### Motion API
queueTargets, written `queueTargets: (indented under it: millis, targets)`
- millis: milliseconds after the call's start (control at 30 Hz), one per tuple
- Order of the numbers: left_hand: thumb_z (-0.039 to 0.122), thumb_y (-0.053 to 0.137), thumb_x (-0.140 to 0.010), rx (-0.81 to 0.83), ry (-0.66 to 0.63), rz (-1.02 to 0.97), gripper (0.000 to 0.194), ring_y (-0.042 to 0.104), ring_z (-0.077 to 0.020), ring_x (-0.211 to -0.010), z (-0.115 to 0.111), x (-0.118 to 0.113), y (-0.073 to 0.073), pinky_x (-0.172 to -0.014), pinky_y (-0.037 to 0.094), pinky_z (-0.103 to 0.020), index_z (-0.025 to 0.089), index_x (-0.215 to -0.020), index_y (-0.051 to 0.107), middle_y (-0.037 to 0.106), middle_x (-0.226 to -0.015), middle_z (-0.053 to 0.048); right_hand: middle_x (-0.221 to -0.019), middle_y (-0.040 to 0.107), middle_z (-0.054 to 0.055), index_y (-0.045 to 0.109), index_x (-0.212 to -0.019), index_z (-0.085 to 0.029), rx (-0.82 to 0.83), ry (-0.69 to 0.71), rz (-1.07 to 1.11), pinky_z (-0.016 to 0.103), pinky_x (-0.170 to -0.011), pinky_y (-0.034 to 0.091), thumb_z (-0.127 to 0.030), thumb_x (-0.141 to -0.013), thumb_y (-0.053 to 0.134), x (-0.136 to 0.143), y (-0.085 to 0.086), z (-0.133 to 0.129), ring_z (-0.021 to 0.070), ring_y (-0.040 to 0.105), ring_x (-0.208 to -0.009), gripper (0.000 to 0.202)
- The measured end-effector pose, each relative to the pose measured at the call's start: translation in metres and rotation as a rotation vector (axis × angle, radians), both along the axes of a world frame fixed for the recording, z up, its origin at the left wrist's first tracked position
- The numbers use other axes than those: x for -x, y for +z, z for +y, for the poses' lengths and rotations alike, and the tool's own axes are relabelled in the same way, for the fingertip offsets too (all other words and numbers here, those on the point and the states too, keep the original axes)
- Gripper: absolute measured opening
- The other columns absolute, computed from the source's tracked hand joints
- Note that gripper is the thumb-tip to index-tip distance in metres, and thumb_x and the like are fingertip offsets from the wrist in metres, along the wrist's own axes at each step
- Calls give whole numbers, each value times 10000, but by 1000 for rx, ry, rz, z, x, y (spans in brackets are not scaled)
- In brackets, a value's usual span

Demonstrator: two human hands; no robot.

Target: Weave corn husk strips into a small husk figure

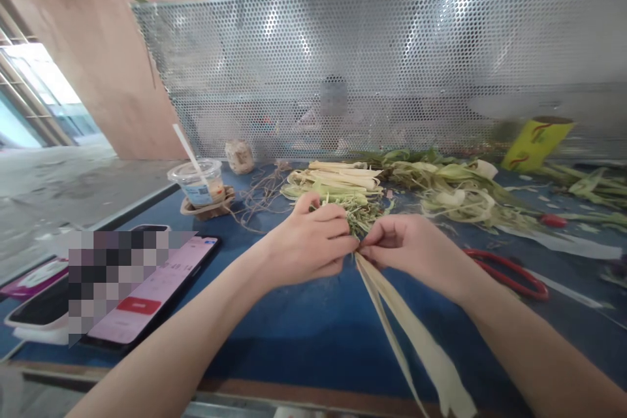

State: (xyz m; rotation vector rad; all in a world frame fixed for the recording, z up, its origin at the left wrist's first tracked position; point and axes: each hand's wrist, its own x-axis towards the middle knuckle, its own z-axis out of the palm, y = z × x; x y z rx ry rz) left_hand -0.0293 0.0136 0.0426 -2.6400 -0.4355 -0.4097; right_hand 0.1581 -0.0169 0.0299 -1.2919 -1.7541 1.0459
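In the head view, two bare hands meet near the middle of the frame, over a blue desk [274, 339]. The left hand [316, 238] is curled around the near end of a green bundle [365, 209] of thin, grassy bits, maybe to stop the bits from falling apart. The right hand [409, 245] is narrow, with its thumb and finger pinched at the top of two long, pale strips [418, 333]. The strips start right where the hands meet and hang down to the lower right of the frame. It looks like a small pinch is best there, because the strips are thin and flat. How hard each hand squeezes, one cannot tell. Just past the bundle lies a stack of pale husks [340, 176], likely put there so it is easy to reach. Leafy green husks [441, 173] lie in a messy heap to the right of it. A red loop [490, 256], maybe a scissor handle, lies partly behind the right arm. At the left, a cup [198, 183] sits in a brown holder [208, 207], perhaps so it won't tip, and a phone [159, 287] lies flat, away from the hands.
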Motion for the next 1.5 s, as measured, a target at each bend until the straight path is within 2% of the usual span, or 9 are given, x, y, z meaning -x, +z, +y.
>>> queueTargets:
  millis: [200,433,533,633,767,900,1033,1233,1500]
  targets:
    - [201,400,-812,-67,65,-131,210,518,-178,-803,-10,-6,0,-747,305,-376,143,-704,571,587,-663,-28,-566,637,-12,617,-632,-196,-405,-228,-321,222,-484,430,-171,-683,575,12,2,-10,131,580,-516,70]
    - [184,404,-840,356,180,-471,245,533,-152,-762,-18,-10,6,-709,369,-331,153,-678,586,587,-636,-13,-752,669,11,573,-724,-208,-1032,-335,-461,203,-561,466,-152,-769,520,11,-13,-13,130,627,-680,89]
    - [188,486,-810,398,153,-572,127,540,-168,-895,-15,-10,2,-772,399,-343,187,-835,610,633,-879,-36,-786,669,21,550,-760,-201,-1202,-329,-540,197,-622,474,-133,-783,517,9,-15,-13,124,629,-731,79]
    - [169,526,-790,317,121,-672,316,502,-185,-1038,-14,-10,-1,-873,377,-381,211,-1102,507,603,-1068,-55,-742,665,26,543,-746,-199,-1266,-310,-584,195,-643,481,-116,-795,499,10,-12,-13,123,630,-725,106]
    - [183,490,-821,321,81,-692,558,578,-161,-941,-17,-10,-2,-876,407,-374,201,-1317,234,677,-874,-21,-769,665,43,560,-772,-191,-1268,-287,-601,205,-659,493,-126,-818,466,10,-12,-13,132,629,-749,123]
    - [225,532,-799,458,73,-759,658,617,-182,-873,-16,-10,-3,-806,483,-363,202,-1346,167,691,-799,-10,-862,662,64,576,-805,-178,-1213,-218,-646,227,-681,496,-135,-833,441,8,-16,-14,150,623,-802,145]
    - [210,570,-771,619,68,-817,788,633,-179,-830,-13,-8,-4,-759,517,-336,185,-1364,53,692,-763,-9,-854,662,96,602,-796,-144,-1252,-178,-730,244,-652,503,-95,-837,400,7,-13,-15,167,631,-767,212]
    - [206,557,-774,826,82,-792,830,640,-176,-678,-11,-5,-1,-554,507,-306,183,-1363,-26,687,-782,-36,-834,667,106,616,-844,-117,-1308,-166,-762,251,-647,512,-73,-839,385,9,-12,-17,174,637,-758,235]
    - [237,601,-736,907,100,-717,861,606,-168,-741,-3,-1,-2,-579,451,-276,157,-1368,21,694,-762,-46,-869,654,108,609,-880,-125,-1235,-77,-771,240,-614,506,-104,-854,355,5,-17,-15,168,630,-763,257]
